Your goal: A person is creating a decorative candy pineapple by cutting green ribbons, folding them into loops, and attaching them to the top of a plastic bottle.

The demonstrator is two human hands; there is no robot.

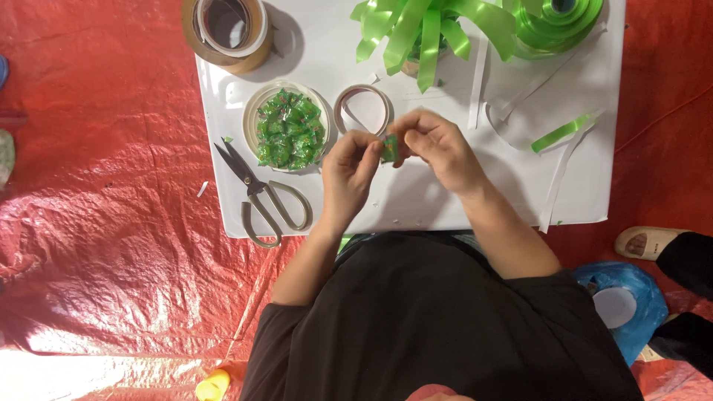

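A small green wrapped candy (389,148) is pinched between both hands above the white board (416,200). My left hand (349,167) grips its left side with thumb and fingers. My right hand (434,145) holds its right side with fingertips closed on the wrapper. Just left of my hands stands a round white bowl (252,111) filled with several more green candies (290,128). A small roll of clear tape (362,108) lies right behind my hands.
Grey-handled scissors (260,194) lie at the board's near left. A large brown tape roll (226,30) sits far left. Green ribbon loops (423,30), a green ribbon spool (561,22) and loose white strips (557,178) occupy the far right. Red sheeting (104,186) covers the floor.
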